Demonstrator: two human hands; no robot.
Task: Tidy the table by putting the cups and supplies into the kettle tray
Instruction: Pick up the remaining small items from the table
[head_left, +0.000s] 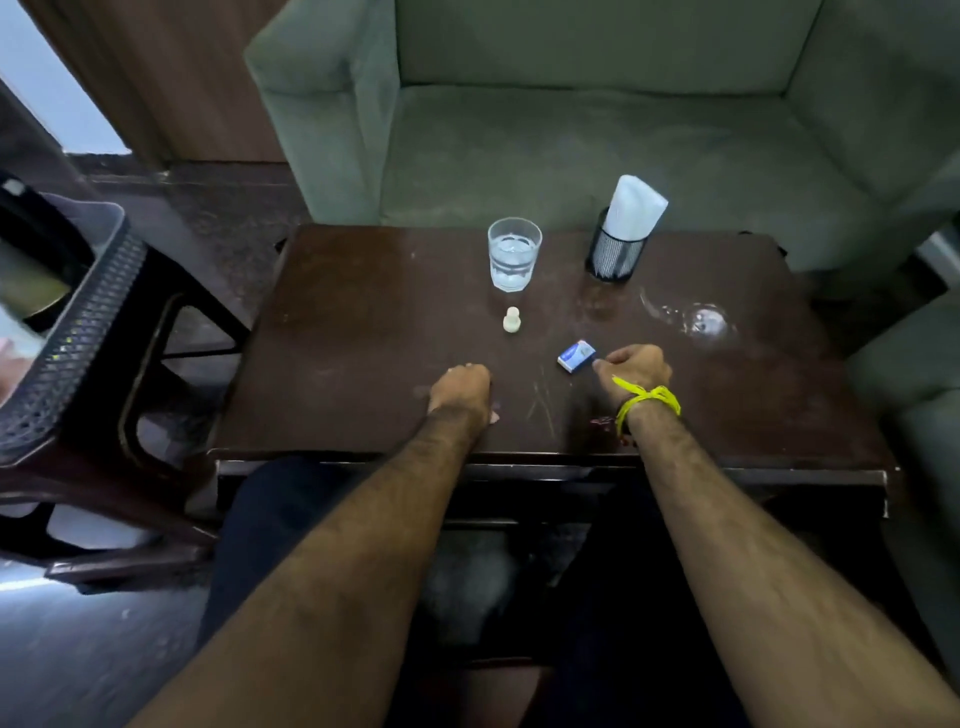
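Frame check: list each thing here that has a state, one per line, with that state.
Glass: upright, partly filled with water.
Small white bottle: upright, capped.
Blue box: lying flat, closed.
Mesh holder: upright, holding white napkins.
Left hand: curled, resting on table.
Right hand: curled beside box.

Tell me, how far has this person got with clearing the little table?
Nothing looks put away yet, and no kettle tray is clearly in view. In hand: the right hand sits curled beside the small blue box, apparently reaching for it; the left hand rests on the table. Still out: the glass of water, the little white bottle and the mesh napkin holder.
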